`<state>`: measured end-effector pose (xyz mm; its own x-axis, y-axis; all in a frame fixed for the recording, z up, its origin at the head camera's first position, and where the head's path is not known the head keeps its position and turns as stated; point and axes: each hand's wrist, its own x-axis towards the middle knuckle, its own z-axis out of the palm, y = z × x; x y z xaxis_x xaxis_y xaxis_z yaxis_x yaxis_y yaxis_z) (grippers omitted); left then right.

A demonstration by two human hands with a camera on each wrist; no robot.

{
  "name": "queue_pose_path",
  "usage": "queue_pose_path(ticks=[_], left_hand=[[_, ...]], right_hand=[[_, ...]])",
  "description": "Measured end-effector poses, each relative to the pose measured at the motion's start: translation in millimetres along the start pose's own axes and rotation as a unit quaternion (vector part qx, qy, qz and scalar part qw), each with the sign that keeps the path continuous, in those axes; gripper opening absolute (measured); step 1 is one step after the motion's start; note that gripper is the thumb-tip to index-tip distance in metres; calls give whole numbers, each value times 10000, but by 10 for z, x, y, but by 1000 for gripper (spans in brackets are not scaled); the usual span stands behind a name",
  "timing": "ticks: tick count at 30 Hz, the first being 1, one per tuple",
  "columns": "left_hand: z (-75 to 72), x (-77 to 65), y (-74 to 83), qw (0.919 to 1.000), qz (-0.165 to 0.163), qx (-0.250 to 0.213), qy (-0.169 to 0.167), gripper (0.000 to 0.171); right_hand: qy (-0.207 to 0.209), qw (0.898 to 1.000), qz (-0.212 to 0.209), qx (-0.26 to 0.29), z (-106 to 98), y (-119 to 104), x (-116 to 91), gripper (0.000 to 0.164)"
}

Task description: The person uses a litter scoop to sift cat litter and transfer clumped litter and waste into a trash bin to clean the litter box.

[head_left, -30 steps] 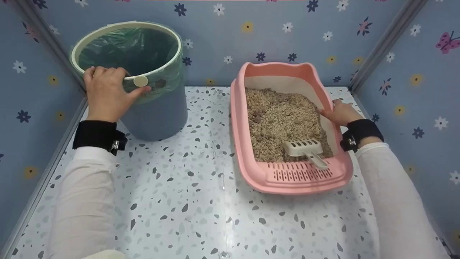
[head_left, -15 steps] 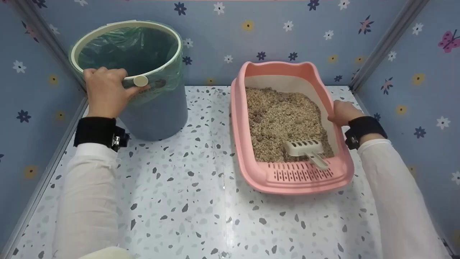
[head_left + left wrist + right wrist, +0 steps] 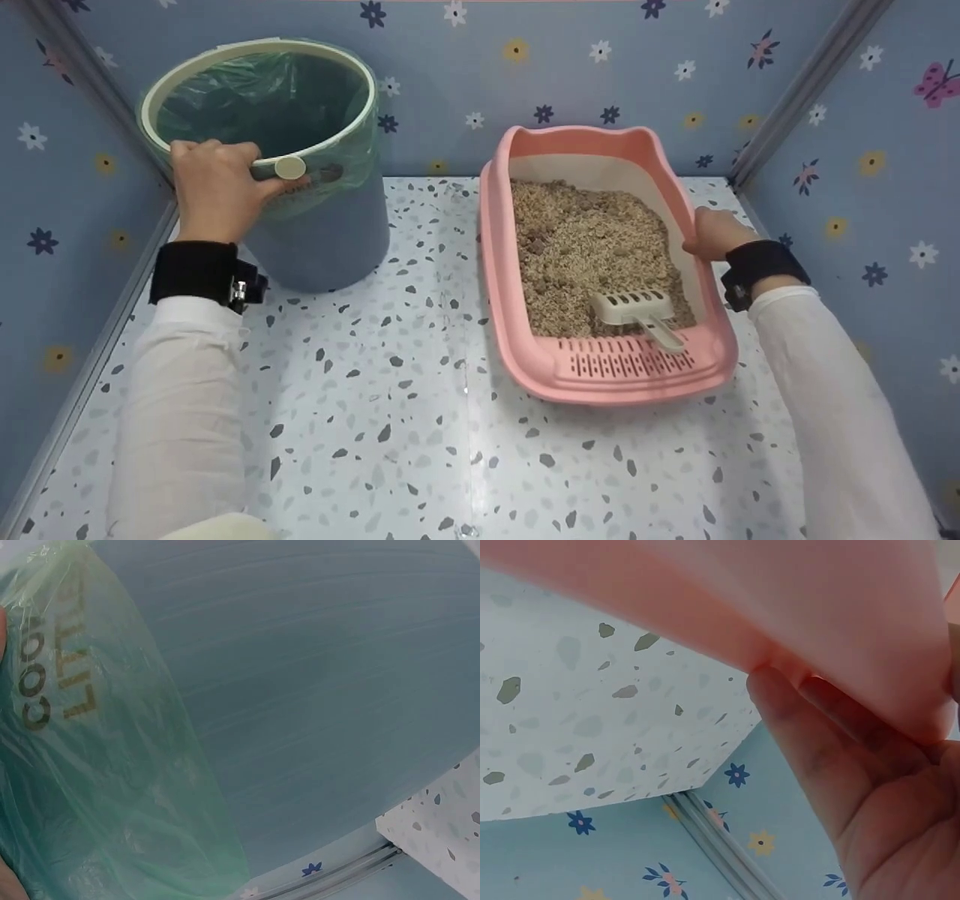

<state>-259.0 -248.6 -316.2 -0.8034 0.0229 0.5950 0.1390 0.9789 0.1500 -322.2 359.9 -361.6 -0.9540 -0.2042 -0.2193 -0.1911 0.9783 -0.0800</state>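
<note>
My left hand grips the near rim of a blue trash bin, its thumb beside the round cream button. A thin green bag lines the bin and hangs over its outside. My right hand holds the right rim of a pink litter box. In the right wrist view, fingers curl up under the box's overhanging rim. Brown granular litter fills the box. A cream slotted scoop lies on the litter, its handle resting over the perforated front ledge.
The bin and litter box stand on a white speckled surface, with a gap between them. Blue floral panels enclose the back and both sides, meeting at grey corner strips.
My right hand has drawn its thumb back from inside the litter box and closed its grip on the rim. The left hand stays on the bin rim. The box and scoop look unmoved.
</note>
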Motion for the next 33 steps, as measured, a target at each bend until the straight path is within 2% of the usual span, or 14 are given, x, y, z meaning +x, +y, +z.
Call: queue_pose_path(ticks=[17,24,33], left_hand=[[-37,-102,106,9994,253,24,238,57],[-58,-164,179,9995,199,-100,246,56],[-97,-228,271,9989,332,-173,294,58]], right_hand=[[106,9997,-236,7,8,9,-11,36],[119,9998,-136,103,12,17,1,37],[83,9999,-72,109,15,8,-3,36]])
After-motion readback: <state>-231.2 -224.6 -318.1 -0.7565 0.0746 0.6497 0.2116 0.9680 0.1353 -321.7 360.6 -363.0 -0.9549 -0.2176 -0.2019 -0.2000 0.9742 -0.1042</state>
